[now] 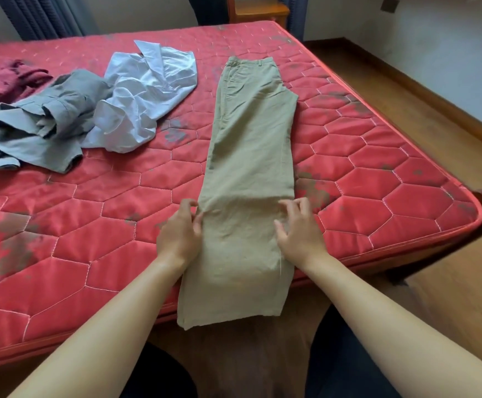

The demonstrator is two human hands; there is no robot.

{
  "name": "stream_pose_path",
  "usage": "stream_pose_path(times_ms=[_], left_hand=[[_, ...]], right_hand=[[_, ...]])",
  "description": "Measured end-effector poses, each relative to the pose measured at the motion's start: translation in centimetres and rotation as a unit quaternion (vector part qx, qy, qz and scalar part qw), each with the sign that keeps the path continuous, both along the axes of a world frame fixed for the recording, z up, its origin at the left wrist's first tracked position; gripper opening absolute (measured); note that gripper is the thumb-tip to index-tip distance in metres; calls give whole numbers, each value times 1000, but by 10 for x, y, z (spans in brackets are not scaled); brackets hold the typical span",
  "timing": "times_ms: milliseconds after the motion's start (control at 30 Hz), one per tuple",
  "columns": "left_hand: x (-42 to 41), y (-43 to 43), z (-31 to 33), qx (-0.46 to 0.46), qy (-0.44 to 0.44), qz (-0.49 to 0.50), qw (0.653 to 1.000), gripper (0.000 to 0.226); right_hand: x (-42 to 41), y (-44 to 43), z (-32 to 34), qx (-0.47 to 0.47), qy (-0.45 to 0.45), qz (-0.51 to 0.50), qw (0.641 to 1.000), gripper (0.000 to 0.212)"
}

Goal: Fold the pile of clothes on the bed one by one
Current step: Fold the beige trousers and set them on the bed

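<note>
Khaki woven cloth, like cotton twill: trousers [251, 145] in the head view, laid leg on leg, running from the upper middle of the frame, waistband far, down to the lower middle. Lie flat on the red quilted mattress [377, 196]; hang with the hems over its near edge.

Left hand [181, 228] at the left border of the legs, near the centre of the frame, fingers bent and touching the edge. Blurred there, so cannot tell whether pinching the cloth or only touching. Right hand [298, 228] at the right border, at the same height, fingers spread and bent like a claw, tips on or just above the cloth; no visible grip on anything.

Probably light, soft and limp, without stiffness of its own: sags where unsupported, as at the hanging hems. Not slippery and not fragile; likely to keep a crease well. Likely thicker and firmer at waistband and seams.

Best to take hold at the hems, one hand on each corner, pinching both layers together, then to carry toward the waistband, keeping the fold square. Risk when gripping only one layer: top leg sliding off the lower one.

Waiting in the upper left of the frame, well apart from the trousers: pale blue shirt [145, 90], grey shirt [47, 122] touching it, dark red garment [4, 81] at the far left edge, all crumpled.
</note>
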State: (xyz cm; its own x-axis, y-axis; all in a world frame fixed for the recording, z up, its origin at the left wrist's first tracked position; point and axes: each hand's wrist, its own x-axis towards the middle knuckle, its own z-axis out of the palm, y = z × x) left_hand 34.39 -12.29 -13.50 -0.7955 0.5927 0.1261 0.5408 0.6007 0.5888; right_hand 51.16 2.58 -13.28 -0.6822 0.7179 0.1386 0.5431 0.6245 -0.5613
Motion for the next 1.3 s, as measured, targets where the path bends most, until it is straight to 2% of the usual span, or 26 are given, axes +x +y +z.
stream_pose_path(times_ms=[67,100,167,233,300,367,467,567,700,800,967,1067,1133,1200,1300], left_hand=[[0,-9,-9,-75,2,19,997,25],[0,-10,-12,-79,10,25,996,29],[1,-5,-11,-73,16,29,997,38],[1,5,-8,-71,-16,23,997,46],[5,14,-5,-62,-49,0,997,47],[13,21,-3,-39,-65,-43,996,47],[23,24,-4,-34,-69,-105,991,62],[14,32,-4,-21,-91,-93,991,66],[4,48,13,15,-133,-117,984,60],[4,55,59,36,-151,-112,982,52],[2,81,184,-15,-158,-110,981,41],[-4,106,256,-63,-113,-109,986,23],[-14,130,292,-75,-79,-98,989,16],[-28,158,315,-43,-56,-79,994,14],[-61,204,326,11,-21,-72,997,16]], right_hand=[[2,-7,-13,7,-78,4,997,45],[3,-9,-16,1,-74,-12,997,46],[4,-9,-16,-32,-20,-63,997,50],[0,-9,-14,-81,16,-106,991,57],[-5,-9,-12,-121,37,-101,987,62],[-6,-6,-10,-130,53,-84,987,65],[4,14,-7,-118,112,-112,980,63],[9,38,-8,-143,78,-109,981,66],[6,54,4,-143,114,-76,980,51],[15,63,49,-116,95,-93,984,43],[26,99,174,-155,20,-68,985,34],[22,125,250,-186,-7,-39,982,27],[10,143,289,-211,-11,-20,977,32],[-8,165,316,-204,-18,-10,979,43],[-41,208,326,-148,-1,-29,989,37]])
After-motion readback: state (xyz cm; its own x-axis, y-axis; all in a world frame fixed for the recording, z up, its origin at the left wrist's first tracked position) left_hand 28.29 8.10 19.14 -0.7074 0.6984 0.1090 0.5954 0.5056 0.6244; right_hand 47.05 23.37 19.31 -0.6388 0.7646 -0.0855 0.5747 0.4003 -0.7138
